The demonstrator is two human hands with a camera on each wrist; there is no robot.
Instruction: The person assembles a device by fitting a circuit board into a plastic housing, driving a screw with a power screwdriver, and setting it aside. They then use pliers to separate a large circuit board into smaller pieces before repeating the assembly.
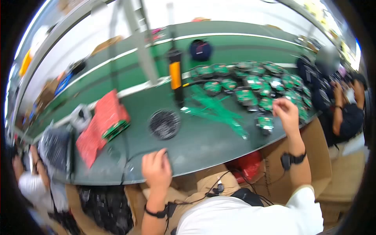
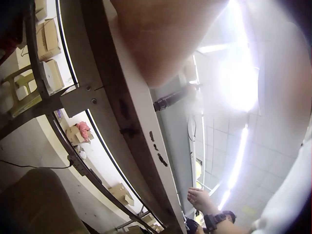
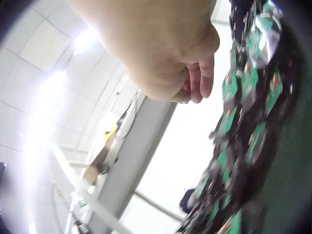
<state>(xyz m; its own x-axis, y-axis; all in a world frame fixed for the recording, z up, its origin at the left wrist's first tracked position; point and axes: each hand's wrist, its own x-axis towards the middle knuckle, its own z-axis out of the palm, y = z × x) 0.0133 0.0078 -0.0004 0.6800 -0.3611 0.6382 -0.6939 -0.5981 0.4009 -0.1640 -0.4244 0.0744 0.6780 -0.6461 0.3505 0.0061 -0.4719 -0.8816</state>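
Your right hand is up by the near right end of the counter, just beside the heap of small packets with green faces. Grip there: loosely curled, partway open, nothing seen in it. The right wrist view backs that up: bent fingers, nothing visible between them, and the packets off to one side. One packet lies at the near edge of the heap, close to your hand; whether you touch it I can't tell (motion blur).

Your left hand is at the counter's near edge, fingers loosely bent, relaxed, with nothing visible in the grip. A thin black cable runs up to it; contact unclear. Your left wrist view doesn't help (the fingers don't show there).

The packets spread over the right side of the counter, overlapping. Between your hands, farther back, lie loose green strips, and left of those sits a round tub of dark bits. Pink wrap lies farther left. An orange and black tool stands upright behind the tub, next to the strips.
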